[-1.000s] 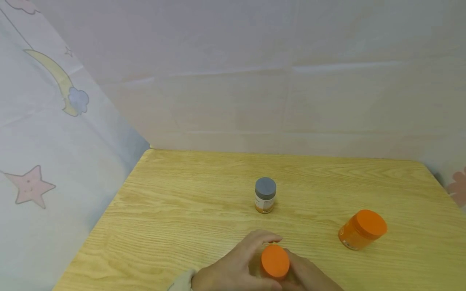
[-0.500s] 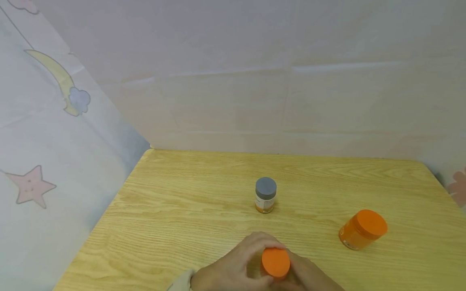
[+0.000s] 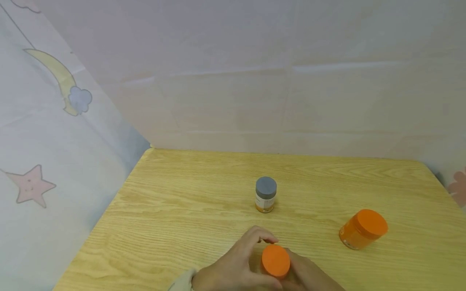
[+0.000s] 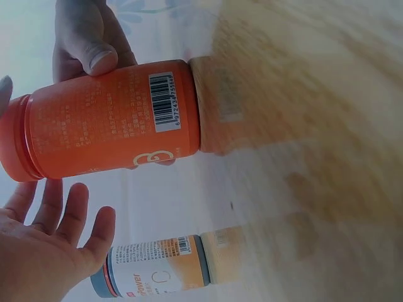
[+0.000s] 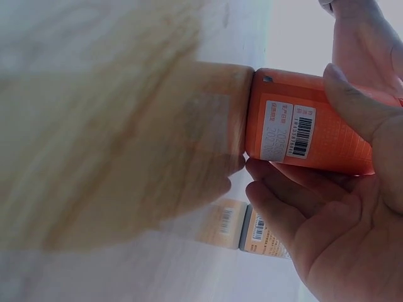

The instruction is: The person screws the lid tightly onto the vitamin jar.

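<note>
An orange bottle (image 4: 107, 123) with a barcode and a screw lid (image 3: 276, 261) stands upright at the table's near side. My right hand (image 5: 343, 220) grips its body, thumb on one side and fingers round the other. Around the lid, my left hand (image 3: 233, 262) is spread, its forefinger lifted off the far edge and its thumb near the close edge. In the left wrist view the left hand (image 4: 50, 245) shows loosely bent fingers right beside the lid. The lid is on the bottle. In the head view, the hands hide most of the bottle's body.
A smaller bottle with a grey lid (image 3: 265, 194) stands behind the hands. To the right is a wider orange jar (image 3: 362, 229) with an orange lid. The wood-grain table (image 3: 174, 194) meets a pale cloth backdrop (image 3: 233, 101) at the back and left.
Half a second ago my left fingers closed on the lid; now they have spread away from it, as they were a second ago. My right hand keeps its grip, and the bottle stays put.
</note>
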The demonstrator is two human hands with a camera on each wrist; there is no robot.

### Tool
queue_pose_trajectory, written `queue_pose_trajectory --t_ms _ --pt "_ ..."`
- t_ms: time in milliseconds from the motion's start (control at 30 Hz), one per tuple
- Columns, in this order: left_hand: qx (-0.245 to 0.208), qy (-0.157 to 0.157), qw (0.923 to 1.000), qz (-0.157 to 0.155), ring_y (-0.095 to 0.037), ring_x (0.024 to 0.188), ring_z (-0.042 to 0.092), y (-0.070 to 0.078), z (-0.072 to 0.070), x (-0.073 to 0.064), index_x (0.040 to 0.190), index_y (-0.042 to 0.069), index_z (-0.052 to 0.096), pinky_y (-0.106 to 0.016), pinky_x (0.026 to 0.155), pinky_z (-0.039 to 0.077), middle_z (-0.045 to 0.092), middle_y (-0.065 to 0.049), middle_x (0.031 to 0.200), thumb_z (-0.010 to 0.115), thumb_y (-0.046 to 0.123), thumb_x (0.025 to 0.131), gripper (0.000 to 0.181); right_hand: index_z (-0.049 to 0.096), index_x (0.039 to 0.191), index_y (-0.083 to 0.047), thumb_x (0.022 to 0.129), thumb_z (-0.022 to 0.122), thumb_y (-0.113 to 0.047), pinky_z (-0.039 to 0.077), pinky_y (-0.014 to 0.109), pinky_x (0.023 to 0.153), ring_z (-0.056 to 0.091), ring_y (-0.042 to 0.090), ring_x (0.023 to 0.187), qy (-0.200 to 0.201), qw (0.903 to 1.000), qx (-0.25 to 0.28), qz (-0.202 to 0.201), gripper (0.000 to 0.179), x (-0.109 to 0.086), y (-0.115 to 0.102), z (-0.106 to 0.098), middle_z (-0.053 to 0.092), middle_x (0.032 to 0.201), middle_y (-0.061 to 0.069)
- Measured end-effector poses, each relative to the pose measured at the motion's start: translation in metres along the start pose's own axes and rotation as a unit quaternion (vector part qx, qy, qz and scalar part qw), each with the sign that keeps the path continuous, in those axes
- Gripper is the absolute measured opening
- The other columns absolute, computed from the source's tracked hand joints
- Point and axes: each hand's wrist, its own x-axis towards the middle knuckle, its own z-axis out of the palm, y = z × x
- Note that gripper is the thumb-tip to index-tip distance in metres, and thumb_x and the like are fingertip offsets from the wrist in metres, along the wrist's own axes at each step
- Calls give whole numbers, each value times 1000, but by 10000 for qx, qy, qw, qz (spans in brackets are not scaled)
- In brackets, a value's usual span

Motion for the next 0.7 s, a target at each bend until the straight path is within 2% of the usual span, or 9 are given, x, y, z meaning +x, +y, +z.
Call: queue_pose_trajectory --t_ms 100,233,400,533,633,700 --pt "37 111 9999 93 -9 118 51 0 -1 0 130 13 47 -27 104 45 55 -1 126 85 20 79 64 51 135 -24 96 61 -47 49 18 88 56 -4 104 -5 9999 -99 129 47 1 0 0 63 125 -9" --pt "-58 -18 9999 147 -9 121 50 0 -3 -1 133 14 48 -27 105 45 56 -1 129 77 18 86 55 50 137 -25 97 61 -43 49 18 90 57 -3 107 72 10000 28 -61 45 0 -1 1 63 127 -9" --pt "3 -289 9995 132 -10 126 48 1 -6 -2 141 15 47 -29 106 43 56 -2 136 70 15 89 56 46 142 -27 98 61 -37 49 18 93 56 -2 115 127 9988 305 -358 47 -1 -4 2 62 132 -6" --pt "149 -439 9988 149 -11 128 49 1 -6 -1 145 16 46 -30 107 42 56 -1 140 69 15 90 60 45 143 -28 99 61 -35 48 19 96 57 1 117 143 9985 349 -406 48 -1 -7 3 62 134 -6" --pt "32 -594 9982 15 -10 130 48 2 -6 0 147 19 44 -30 108 41 55 1 143 69 18 92 61 47 140 -29 99 60 -36 49 20 95 59 0 113 172 9990 210 -341 44 -2 -8 3 63 131 -9" --pt "-183 -718 9969 -257 -9 133 45 3 -6 0 148 23 41 -31 110 39 52 3 146 70 21 92 63 48 138 -30 99 60 -37 50 20 94 59 0 110 147 9993 168 -303 42 -2 -8 3 63 128 -10"
